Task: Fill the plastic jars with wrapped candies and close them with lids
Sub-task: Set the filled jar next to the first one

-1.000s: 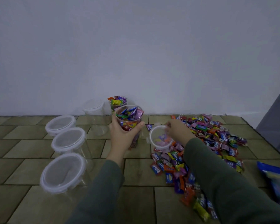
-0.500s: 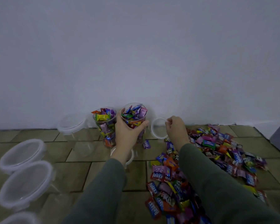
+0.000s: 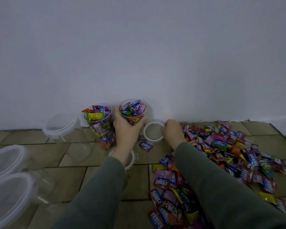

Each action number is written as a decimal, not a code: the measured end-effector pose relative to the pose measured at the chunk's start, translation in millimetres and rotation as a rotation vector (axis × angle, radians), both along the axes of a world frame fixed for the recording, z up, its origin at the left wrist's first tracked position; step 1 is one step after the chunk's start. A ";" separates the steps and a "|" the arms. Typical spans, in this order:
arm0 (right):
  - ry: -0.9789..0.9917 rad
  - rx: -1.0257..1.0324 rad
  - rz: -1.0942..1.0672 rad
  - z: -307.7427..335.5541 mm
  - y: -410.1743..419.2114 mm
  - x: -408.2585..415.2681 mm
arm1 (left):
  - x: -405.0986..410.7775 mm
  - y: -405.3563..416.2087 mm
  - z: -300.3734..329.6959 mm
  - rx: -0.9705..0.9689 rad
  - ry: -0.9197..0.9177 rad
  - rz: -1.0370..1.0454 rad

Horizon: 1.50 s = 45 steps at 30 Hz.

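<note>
We grip a filled jar (image 3: 132,113) with our left hand (image 3: 126,129), the fingers (image 3: 117,113) and thumb curled round its clear wall just under the rim; the jar stands upright near the wall (image 3: 139,55), heaped with wrapped candies, lid off. Touching or just beside it, at its nine o'clock, stands a second filled jar (image 3: 100,124), also uncovered and heaped. Our right hand (image 3: 172,131) sits at the held jar's three o'clock and pinches the rim of a white lid (image 3: 153,131), which is tilted up off the tiled floor (image 3: 73,162); the fingers are curled on its right edge. Another lid (image 3: 130,158) lies flat on the floor at the held jar's six o'clock, partly hidden under our left wrist. A single purple candy (image 3: 146,145) lies between the two lids. The big pile of loose candies (image 3: 229,154) spreads from our right hand toward four and five o'clock, running under our right sleeve (image 3: 221,187). At the second jar's nine o'clock an empty jar with its lid on (image 3: 61,126) stands near the wall, and two more lidded empty jars (image 3: 8,179) sit at the frame's eight o'clock, one just beside the other, blurred at the edge.
</note>
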State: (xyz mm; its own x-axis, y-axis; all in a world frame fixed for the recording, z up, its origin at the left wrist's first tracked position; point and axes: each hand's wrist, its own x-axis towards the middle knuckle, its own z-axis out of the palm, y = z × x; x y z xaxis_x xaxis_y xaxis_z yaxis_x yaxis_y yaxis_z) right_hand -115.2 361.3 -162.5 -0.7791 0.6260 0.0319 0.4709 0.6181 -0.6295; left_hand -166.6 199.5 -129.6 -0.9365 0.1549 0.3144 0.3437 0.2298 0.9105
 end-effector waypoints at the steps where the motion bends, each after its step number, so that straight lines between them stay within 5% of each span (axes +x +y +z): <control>1: -0.035 0.001 0.010 -1.3 0.2 0.3 | -1.3 0.3 -0.3 0.003 -0.007 0.023; 22: -0.127 0.040 -0.047 4.4 -5.8 10.4 | -1.2 -4.6 1.1 -0.034 -0.091 0.022; 29: -0.024 0.085 0.070 25.5 -25.9 33.9 | 29.2 -23.3 9.2 -0.099 -0.201 0.023; 34: 0.139 0.041 0.161 38.6 -78.2 79.8 | 80.8 -46.7 30.0 -0.171 -0.122 -0.049; 45: -0.056 0.265 0.448 18.5 -192.7 179.5 | 183.5 -140.7 88.6 -0.410 0.086 -0.073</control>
State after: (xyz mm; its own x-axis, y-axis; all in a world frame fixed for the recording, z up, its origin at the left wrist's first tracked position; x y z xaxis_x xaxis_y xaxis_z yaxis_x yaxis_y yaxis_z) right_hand 64.3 168.6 -144.1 -0.9739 0.2067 0.0941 0.1520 0.9012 -0.4059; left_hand 16.9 58.8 -41.0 -0.8916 0.3483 0.2894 0.4432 0.5395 0.7159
